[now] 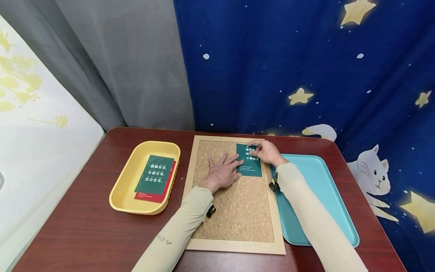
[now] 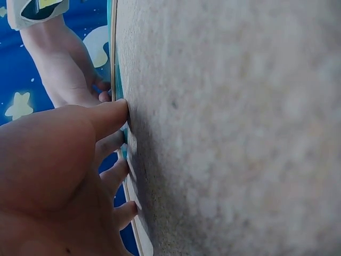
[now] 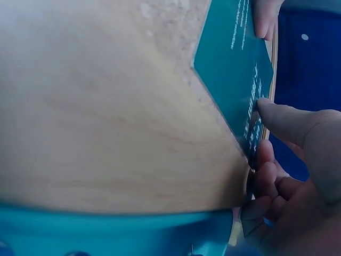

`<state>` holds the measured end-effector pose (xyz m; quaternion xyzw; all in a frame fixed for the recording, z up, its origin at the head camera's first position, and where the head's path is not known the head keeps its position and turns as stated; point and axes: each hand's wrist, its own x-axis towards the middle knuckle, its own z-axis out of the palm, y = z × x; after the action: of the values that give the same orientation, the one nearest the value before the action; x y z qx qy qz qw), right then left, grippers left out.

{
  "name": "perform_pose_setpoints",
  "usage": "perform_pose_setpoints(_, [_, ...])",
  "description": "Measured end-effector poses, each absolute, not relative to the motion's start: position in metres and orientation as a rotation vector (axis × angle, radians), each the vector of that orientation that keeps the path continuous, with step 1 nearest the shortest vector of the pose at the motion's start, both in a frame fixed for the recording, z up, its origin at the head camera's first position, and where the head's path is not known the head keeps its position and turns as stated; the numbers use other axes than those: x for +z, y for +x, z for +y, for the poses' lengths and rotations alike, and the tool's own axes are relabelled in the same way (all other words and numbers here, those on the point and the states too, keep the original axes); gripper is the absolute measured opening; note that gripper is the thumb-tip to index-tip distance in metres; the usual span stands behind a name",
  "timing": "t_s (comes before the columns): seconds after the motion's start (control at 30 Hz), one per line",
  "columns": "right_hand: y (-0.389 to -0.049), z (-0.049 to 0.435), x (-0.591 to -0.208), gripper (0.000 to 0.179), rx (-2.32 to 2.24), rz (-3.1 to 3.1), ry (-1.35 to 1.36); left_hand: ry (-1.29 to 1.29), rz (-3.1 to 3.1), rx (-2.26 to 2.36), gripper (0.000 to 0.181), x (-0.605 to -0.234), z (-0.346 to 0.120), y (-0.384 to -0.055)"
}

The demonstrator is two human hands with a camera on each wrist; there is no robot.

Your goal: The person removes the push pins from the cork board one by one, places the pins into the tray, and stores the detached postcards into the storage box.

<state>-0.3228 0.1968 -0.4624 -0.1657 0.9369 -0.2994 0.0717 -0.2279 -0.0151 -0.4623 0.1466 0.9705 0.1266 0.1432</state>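
A dark green card [image 1: 249, 168] with white lettering lies near the top right corner of a wood-framed cork board [image 1: 238, 211]. My left hand [image 1: 222, 174] rests on the cork with fingers spread, fingertips reaching over the card's left side. In the left wrist view, its thumb [image 2: 112, 116] touches the cork. At the card's upper right corner, my right hand [image 1: 266, 152] holds the edge with curled fingers. The right wrist view has its thumb [image 3: 274, 111] on the card's face and the other fingers [image 3: 265, 181] bunched round the corner.
Left of the board stands a yellow basket [image 1: 122, 189] holding another green card [image 1: 156, 173] on top of a red card [image 1: 146, 197]. A teal tray [image 1: 326, 196] lies right of the board, with small items inside in the right wrist view. Curtains [image 1: 238, 75] hang behind the table [image 1: 85, 226].
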Motion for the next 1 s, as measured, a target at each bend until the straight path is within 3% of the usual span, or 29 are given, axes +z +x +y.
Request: perform_pose_setpoints(1.0, [-0.3321, 0.1896, -0.4705, 0.023, -1.088, 2.794, -0.241, 0.426, 2.801, 0.373, 0.057, -0.4618, -0.0155, -0.2264])
